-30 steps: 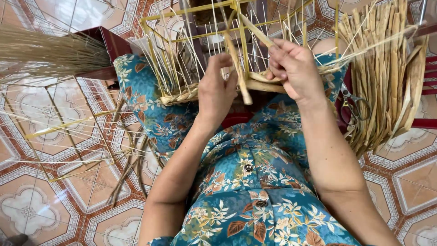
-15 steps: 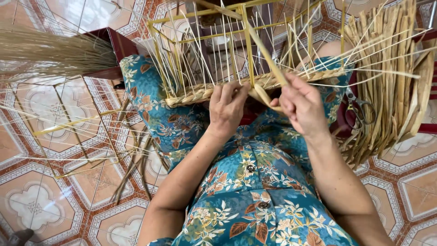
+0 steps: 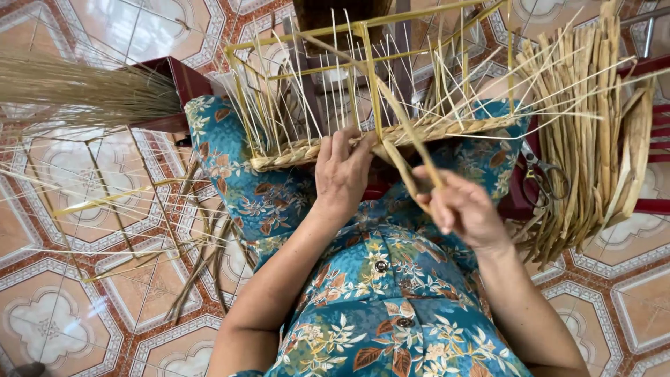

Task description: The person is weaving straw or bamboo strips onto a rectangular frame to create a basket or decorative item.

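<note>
Half-woven basket frame [image 3: 377, 105] is resting on the lap, stakes standing upright. Left hand [image 3: 342, 174] is pressing fingers against its braided rim [image 3: 293, 153]. Right hand [image 3: 460, 206] is pinching a loose straw strand [image 3: 408, 136], pulling it taut.

We note a dress [image 3: 391, 307] of blue-teal cloth, printed all over with flowers and leaves in cream, rust-brown and green. It buttons down the front (two small dark round buttons show, one above the other). We see both forearms bare, so sleeves end above the frame. The left hand [image 3: 342, 178] and right hand [image 3: 464, 209] carry no rings or bands that we can make out.
</note>
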